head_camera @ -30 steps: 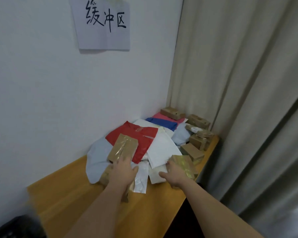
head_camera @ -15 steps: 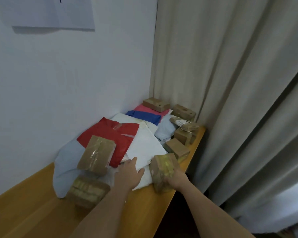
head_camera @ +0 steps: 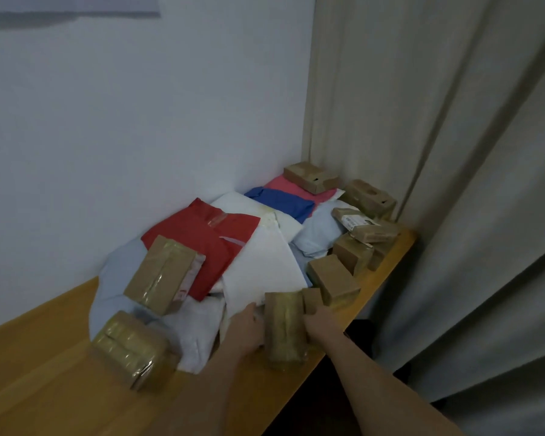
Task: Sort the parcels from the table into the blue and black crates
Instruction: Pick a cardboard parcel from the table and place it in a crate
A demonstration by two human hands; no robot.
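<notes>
1. Parcels [head_camera: 258, 265] lay heaped on the wooden table [head_camera: 60, 388] against the wall; neither the blue nor the black crate was in view.
2. Taped box [head_camera: 285, 328] stood on end near the table's front edge, long axis upright, directly between my two hands.
3. Right hand [head_camera: 320, 322] gripped its right side, fingers curled round the edge. Left hand [head_camera: 247, 332] lay against its left face with fingers fairly straight; blur kept me from telling whether it pressed or only touched.
4. I judged the right hand the carrier, since it alone had a real grip.
5. Materials: brown cardboard under glossy clear tape, slick and rigid. Soft poly mailers lay behind: red mailer [head_camera: 211, 243], white mailer [head_camera: 265, 265], blue mailer [head_camera: 280, 201], all crumpled and limp.
6. Another taped box [head_camera: 164, 275] sat tilted on the red mailer, likely to slide.
</notes>
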